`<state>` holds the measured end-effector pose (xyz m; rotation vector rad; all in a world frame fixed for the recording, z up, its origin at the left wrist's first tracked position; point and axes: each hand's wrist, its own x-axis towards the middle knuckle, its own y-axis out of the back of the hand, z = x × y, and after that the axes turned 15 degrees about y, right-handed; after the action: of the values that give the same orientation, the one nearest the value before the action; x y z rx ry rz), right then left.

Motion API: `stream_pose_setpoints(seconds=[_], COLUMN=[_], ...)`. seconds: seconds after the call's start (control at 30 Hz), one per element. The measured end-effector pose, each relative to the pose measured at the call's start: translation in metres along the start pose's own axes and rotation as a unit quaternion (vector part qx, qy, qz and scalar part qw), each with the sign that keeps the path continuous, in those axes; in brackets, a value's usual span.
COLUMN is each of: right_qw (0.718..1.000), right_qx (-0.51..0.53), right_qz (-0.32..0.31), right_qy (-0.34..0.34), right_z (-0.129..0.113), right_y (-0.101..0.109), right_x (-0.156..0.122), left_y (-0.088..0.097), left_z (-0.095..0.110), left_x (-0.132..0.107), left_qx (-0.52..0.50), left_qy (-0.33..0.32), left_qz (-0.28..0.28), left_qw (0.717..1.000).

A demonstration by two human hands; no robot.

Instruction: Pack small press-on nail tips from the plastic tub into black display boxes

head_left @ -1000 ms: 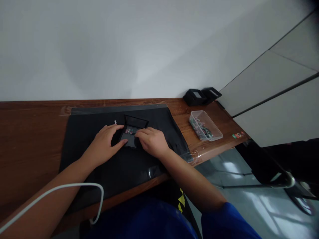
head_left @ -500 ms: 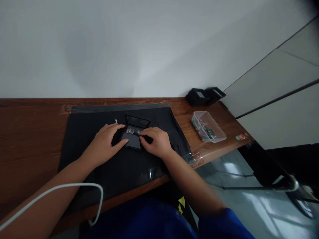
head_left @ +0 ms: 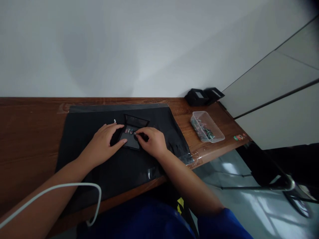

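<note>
A small black case (head_left: 131,142) lies on the black mat with its lid (head_left: 136,120) tilted up at the back. Several tiny pink, white and teal pieces (head_left: 128,130) stand in a row inside it; their kind is too small to tell. My left hand (head_left: 106,141) grips the case's left side, thumb at the front part and index finger at the back corner. Over the right end of the row, my right hand (head_left: 152,141) pinches a tiny shiny piece (head_left: 135,133) between thumb and forefinger. The curled fingers hide the case's right side.
A clear plastic tub (head_left: 216,136) of small colourful pieces stands on the wooden table to the right. Behind it sit open black boxes (head_left: 196,97). A small white bit (head_left: 115,120) lies on the mat (head_left: 82,129). A white cable (head_left: 62,185) crosses my left forearm.
My right hand has moved slightly left along the row, bringing its pinched fingertips closer to the pieces. My left hand stays on the case.
</note>
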<state>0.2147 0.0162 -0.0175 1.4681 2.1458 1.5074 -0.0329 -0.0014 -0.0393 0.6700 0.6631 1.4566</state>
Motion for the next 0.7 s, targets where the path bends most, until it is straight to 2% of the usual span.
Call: stream_pose_setpoints(seconds=[0.17,0.3,0.53,0.7], right_qw=[0.998,0.997,0.998,0.997], right_qx=[0.058,0.073,-0.016,-0.063], right_qz=[-0.004,-0.001,0.024,0.019], right_qy=[-0.019,0.007,0.053,0.045], right_z=[0.004,0.006,-0.005,-0.018], right_y=[0.000,-0.001,0.005,0.002], right_x=[0.000,0.000,-0.007,-0.008], left_y=[0.000,-0.001,-0.001,-0.002], left_z=[0.001,-0.001,-0.003,-0.003], left_x=[0.000,0.000,0.000,0.000], left_qx=[0.003,0.009,0.007,0.011], left_qy=[0.002,-0.001,-0.004,-0.005], left_qz=[-0.006,0.003,0.004,0.003], left_qw=[1.000,1.000,1.000,1.000])
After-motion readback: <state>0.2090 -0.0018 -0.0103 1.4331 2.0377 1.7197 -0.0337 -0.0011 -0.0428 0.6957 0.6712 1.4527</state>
